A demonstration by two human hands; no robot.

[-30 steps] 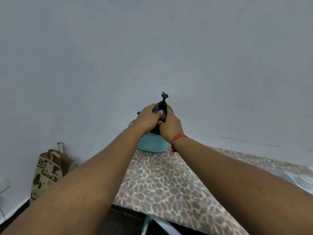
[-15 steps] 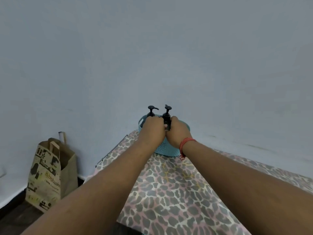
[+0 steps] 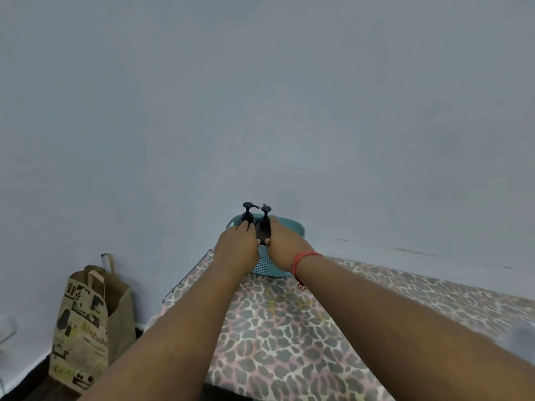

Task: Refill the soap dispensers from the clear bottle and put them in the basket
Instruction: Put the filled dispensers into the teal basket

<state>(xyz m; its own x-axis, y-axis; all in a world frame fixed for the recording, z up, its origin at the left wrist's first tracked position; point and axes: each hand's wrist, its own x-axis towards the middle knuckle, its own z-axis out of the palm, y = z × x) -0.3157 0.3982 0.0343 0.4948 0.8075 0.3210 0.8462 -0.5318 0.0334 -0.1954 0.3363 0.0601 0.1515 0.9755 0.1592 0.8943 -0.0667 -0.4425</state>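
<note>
Dispensers [image 3: 260, 224] now stand lowered in the basket [image 3: 292, 224], your left hand [image 3: 236, 246] and right hand [image 3: 285, 246] still clasping one, so release.

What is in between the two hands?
In the head view, a dark soap dispenser sits between the left hand and the right hand, going down into the blue basket.

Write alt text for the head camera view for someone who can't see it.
Both hands, left hand and right hand, hold a dark soap dispenser in a teal basket beside a second dispenser, on a leopard-print tablecloth. A paper bag stands on the floor.
</note>
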